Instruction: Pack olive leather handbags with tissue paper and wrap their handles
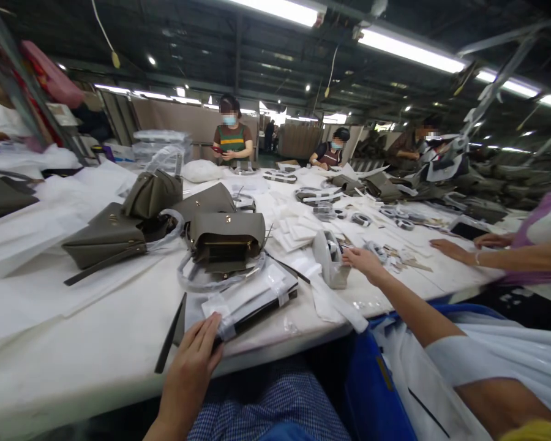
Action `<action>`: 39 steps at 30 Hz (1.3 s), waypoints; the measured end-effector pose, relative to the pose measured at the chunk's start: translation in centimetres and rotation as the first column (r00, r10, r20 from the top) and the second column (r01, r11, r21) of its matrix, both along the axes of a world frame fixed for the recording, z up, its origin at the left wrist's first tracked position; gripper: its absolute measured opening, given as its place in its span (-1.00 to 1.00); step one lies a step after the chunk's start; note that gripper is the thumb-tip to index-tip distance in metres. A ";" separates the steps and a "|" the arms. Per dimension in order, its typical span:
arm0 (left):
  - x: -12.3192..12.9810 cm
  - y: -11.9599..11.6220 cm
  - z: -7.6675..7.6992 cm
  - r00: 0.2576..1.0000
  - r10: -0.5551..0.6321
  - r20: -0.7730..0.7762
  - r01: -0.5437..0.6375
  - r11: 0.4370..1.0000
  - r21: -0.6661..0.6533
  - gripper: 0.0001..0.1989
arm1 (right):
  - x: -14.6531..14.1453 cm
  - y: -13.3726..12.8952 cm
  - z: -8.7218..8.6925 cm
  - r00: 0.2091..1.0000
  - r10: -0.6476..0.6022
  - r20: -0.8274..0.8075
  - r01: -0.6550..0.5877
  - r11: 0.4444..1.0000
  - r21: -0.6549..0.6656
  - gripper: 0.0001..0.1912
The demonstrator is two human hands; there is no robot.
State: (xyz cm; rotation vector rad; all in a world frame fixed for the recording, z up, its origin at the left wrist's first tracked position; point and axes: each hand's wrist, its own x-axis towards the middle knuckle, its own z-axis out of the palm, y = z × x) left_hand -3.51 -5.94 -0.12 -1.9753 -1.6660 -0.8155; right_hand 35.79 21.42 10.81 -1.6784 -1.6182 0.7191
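Observation:
My left hand (197, 346) is closed on the near end of a flat, dark bag part wrapped in white paper (252, 297), with clear tape around it. The thumb is hidden. At the cutting edge of a pale grey tape dispenser (329, 260), my right hand (362, 262) has its fingertips pinched together on the tape end, which is hard to see. Just behind the wrapped part, an olive-grey handbag (227, 229) stands with its mouth facing me and its handle (202, 283) wrapped in clear plastic.
More olive handbags (103, 236) lie to the left on white sheets. Loose white paper pieces (298, 226) and tape rolls (360, 219) spread across the table. A blue bin (376, 386) with plastic stands below right. A co-worker's hand (452, 250) rests on the right; other people work opposite.

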 end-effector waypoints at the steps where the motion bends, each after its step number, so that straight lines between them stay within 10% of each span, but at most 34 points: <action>1: 0.0 0.0 0.0 1.000 0.005 -0.006 -0.005 1.000 -0.008 -0.45 | 0.2 0.8 0.2 0.999 0.002 -0.045 -0.007 0.995 -0.097 -0.79; 7: 0.1 0.0 0.2 1.000 0.008 -0.007 -0.008 1.000 -0.004 -0.47 | -0.6 2.9 1.2 0.943 -0.074 -0.325 -0.072 0.907 -0.415 -0.84; 19: 0.0 -0.1 0.0 1.000 0.006 0.019 -0.005 1.000 -0.021 -0.50 | 0.6 -3.4 3.9 0.760 -0.104 -0.642 -0.110 0.952 -0.285 -0.90; 25: -0.1 -0.1 -0.1 1.000 0.009 0.012 -0.009 0.999 -0.033 -0.49 | 1.0 -9.7 -1.1 0.772 -0.086 -0.630 -0.041 0.982 -0.185 -0.76; 32: -0.2 -0.2 0.3 0.999 0.013 -0.035 -0.013 1.000 -0.024 -0.52 | 1.8 -8.1 -7.4 0.893 -0.159 -0.421 0.125 0.986 -0.109 -0.73; 36: -0.2 -0.2 0.5 0.999 0.000 -0.036 0.000 1.000 -0.010 -0.51 | 3.7 -7.8 -6.2 0.970 -0.102 -0.223 0.100 0.995 -0.017 -0.82; 39: -0.2 -0.1 0.2 1.000 0.002 -0.027 -0.002 1.000 -0.007 -0.48 | 4.2 -9.2 -3.9 0.969 0.104 0.225 -0.161 0.954 0.254 -0.83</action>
